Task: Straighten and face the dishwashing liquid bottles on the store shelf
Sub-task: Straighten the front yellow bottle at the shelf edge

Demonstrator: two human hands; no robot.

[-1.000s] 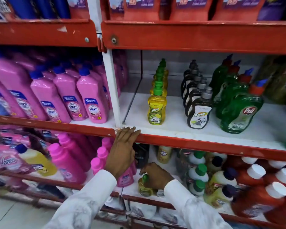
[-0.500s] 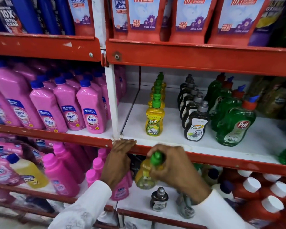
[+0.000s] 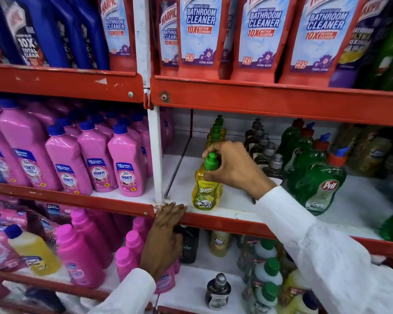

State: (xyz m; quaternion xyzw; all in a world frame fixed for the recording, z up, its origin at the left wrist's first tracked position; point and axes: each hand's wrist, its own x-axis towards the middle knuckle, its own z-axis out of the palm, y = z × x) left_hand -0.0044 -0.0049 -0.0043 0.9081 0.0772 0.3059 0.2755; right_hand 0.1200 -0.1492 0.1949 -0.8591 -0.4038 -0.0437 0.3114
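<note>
A yellow dishwashing bottle (image 3: 205, 191) with a green cap stands at the front of the middle shelf (image 3: 236, 206), its "Super" label facing out. My right hand (image 3: 234, 168) grips its cap and neck from above. Behind it runs a row of matching yellow bottles (image 3: 217, 132). To the right stands a row of dark bottles (image 3: 268, 152) with grey caps, then green Pril bottles (image 3: 320, 177). My left hand (image 3: 163, 236) rests flat on the red shelf lip, fingers spread and holding nothing.
Pink Shakti bottles (image 3: 125, 164) fill the left bay beyond the white post (image 3: 156, 155). Harpic pouches (image 3: 202, 35) hang over the shelf above. On the lower shelf are a small dark bottle (image 3: 217, 291) and green-capped bottles (image 3: 267, 270).
My right hand lifted a yellow green-capped bottle from the lower shelf and now holds it upright at the front of the yellow row on the middle shelf. The left hand stayed on the shelf lip.
</note>
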